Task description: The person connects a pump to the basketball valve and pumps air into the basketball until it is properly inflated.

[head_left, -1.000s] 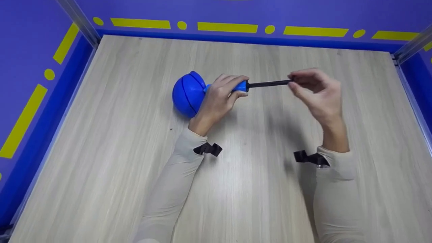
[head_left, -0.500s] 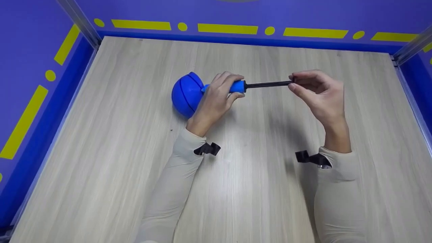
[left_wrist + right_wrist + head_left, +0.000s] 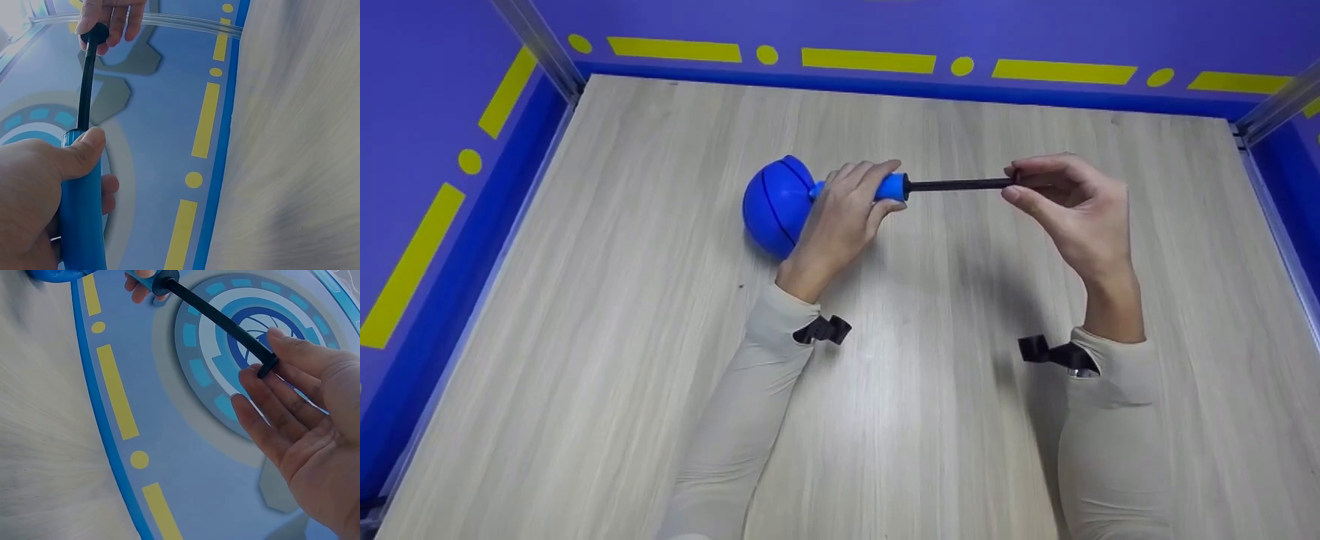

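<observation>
A blue ball (image 3: 772, 206) with dark seam lines and a dented-looking side rests on the table. From its right side extends a hand pump with a blue barrel (image 3: 894, 187) and a thin black rod (image 3: 960, 184). My left hand (image 3: 840, 217) grips the barrel close beside the ball, thumb along its front end in the left wrist view. Out to the right, my right hand (image 3: 1084, 214) pinches the small black handle (image 3: 269, 365) at the rod's end between thumb and fingertips. A good length of rod shows between the hands. The joint with the ball is partly hidden behind my left hand.
The pale wood-grain table (image 3: 900, 420) spreads out under both arms. Blue panels (image 3: 870, 26) with yellow dashes and dots stand along its back and sides, with metal posts (image 3: 544, 49) at the corners. Black camera mounts (image 3: 821, 330) sit on both wrists.
My right hand has shifted slightly right, and a little more of the black rod shows out of the barrel. The left hand and ball stay almost in place.
</observation>
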`<state>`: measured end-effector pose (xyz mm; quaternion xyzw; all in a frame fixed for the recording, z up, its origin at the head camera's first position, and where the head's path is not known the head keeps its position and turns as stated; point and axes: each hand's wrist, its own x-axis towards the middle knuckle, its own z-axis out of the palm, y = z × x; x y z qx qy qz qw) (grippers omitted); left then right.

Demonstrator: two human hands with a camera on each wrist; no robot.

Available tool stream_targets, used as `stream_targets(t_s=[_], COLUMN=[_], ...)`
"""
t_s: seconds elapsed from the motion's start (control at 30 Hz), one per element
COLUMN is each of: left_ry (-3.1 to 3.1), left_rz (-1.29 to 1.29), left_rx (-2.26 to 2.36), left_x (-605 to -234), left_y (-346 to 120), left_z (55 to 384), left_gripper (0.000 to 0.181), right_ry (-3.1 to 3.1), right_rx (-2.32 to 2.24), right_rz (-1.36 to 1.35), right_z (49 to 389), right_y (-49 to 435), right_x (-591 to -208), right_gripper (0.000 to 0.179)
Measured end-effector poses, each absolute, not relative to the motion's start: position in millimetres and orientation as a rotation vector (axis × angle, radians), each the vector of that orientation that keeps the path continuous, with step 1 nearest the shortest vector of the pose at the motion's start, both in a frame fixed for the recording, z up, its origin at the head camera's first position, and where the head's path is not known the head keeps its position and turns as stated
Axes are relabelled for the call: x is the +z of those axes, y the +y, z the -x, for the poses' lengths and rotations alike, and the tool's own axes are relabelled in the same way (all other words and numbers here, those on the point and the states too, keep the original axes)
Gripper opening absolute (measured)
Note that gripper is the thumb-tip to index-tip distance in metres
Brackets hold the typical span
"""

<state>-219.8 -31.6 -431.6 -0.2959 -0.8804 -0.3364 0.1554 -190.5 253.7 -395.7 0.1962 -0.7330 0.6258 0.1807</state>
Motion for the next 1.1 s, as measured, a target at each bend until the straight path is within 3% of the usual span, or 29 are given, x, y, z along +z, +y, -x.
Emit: stream_targets(t_s=[0.6,1.1], left_ry=[-2.408,-2.370], left_rz=[1.020,0.983], left_rx=[-0.898,-0.968], left_x=[-439.1,-437.0], left_y=[-14.5,-24.6], left_z=[214.1,220.0], left_gripper=[0.040,0.038], right_ry=[-2.134,-2.175], right_rx=[1.825,1.640], right_rz=[-0.691,-0.662], right_z=[199.1,193.0], right_y=[204.1,242.3], right_x=[-426.4,-403.7], right_gripper=[0.025,0.026])
